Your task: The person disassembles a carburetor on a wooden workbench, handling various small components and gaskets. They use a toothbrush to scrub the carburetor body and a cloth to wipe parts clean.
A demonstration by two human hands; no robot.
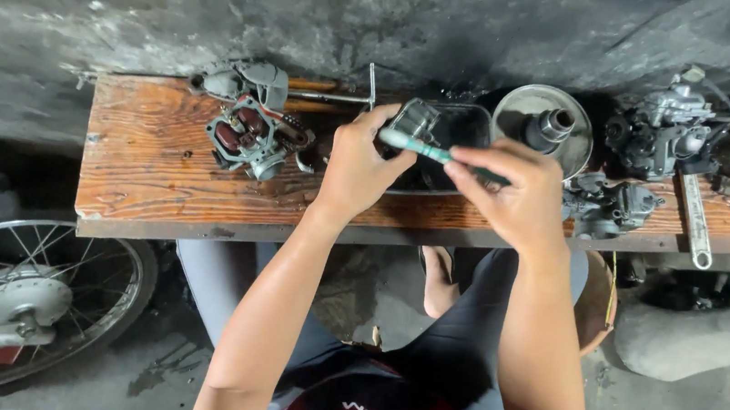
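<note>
The left hand (360, 168) grips a small grey metal part (418, 119) over a dark tray (461, 129) on the wooden counter (158, 172), while the right hand (517, 195) pinches a green-handled brush (426, 150), its bristle end laid against the part. Judging by the pose, the scrubbing is midway: the part looks dull and grimy, and nothing near it shows clean and set aside (though the side facing the tray is hidden).

To the left lies a disassembled assembly with reddish coils (254, 137); to the right stand a round metal cup-shaped piece (544, 125), two carburettor-like bodies (662, 129) and a flat spanner (695, 220). These crowd the counter's right half, leaving little bare room beside the tray. A spoked wheel (24, 304) sits on the floor, lower left, well apart from the hands.
</note>
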